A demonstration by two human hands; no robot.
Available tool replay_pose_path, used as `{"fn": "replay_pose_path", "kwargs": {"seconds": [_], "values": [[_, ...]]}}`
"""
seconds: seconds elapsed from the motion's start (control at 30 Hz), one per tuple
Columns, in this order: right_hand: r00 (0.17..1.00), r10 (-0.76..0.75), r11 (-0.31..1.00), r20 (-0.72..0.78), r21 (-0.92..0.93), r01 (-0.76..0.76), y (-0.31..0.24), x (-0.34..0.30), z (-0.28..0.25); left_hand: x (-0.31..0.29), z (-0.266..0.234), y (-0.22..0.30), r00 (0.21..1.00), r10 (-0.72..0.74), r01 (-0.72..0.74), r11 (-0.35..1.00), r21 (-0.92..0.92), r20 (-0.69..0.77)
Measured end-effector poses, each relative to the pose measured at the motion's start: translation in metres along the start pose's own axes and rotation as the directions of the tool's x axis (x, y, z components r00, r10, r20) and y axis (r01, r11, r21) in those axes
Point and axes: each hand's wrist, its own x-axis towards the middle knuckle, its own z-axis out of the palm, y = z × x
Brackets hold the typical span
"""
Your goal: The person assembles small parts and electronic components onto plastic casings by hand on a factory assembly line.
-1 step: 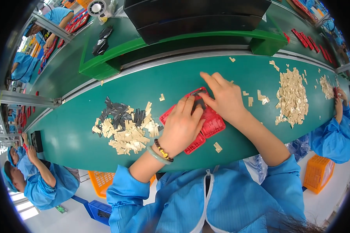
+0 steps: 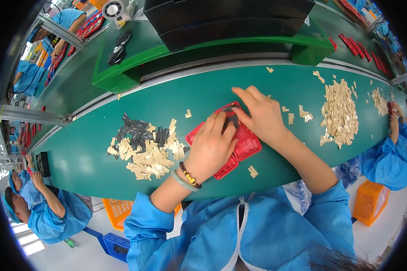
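Observation:
On the green work surface lies a red plastic housing [image 2: 248, 147] with ribbed compartments; a dark strip [image 2: 231, 118] shows inside its upper part. My left hand [image 2: 211, 144] lies across it with bent fingers, gripping the housing and hiding much of its middle. A bead bracelet and a pale bangle are on that wrist. My right hand [image 2: 263, 113] is at the housing's upper right corner, thumb by the dark strip, index finger stretched out and apart. Left of the housing is a mixed pile of cream L-shaped pieces [image 2: 150, 161] and dark strips [image 2: 138, 131].
A larger heap of cream pieces [image 2: 339, 113] lies to the right, with several loose ones nearby. Behind, a green raised shelf [image 2: 239, 41] bears black bins [image 2: 230, 20]. Co-workers in blue sit at left [image 2: 61, 217] and right [image 2: 386, 158]. An orange crate [image 2: 371, 201] stands at lower right.
My right hand has shifted very slightly toward me. My left hand and the housing look unmoved.

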Motion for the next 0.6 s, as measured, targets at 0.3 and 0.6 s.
{"fn": "replay_pose_path", "kwargs": {"seconds": [0.3, 0.6], "values": [[0.988, -0.145, 0.984, 0.058, 0.113, 0.137, 0.018, -0.016, 0.001, 0.001, 0.001, 0.002, 0.999, -0.017, 0.016, 1.0, -0.025, -0.031], [0.994, -0.089, 0.99, 0.07, 0.113, 0.081, 0.014, -0.03, -0.006, 0.01, 0.004, -0.004, 0.999, -0.024, 0.023, 1.0, -0.015, -0.041]]}}
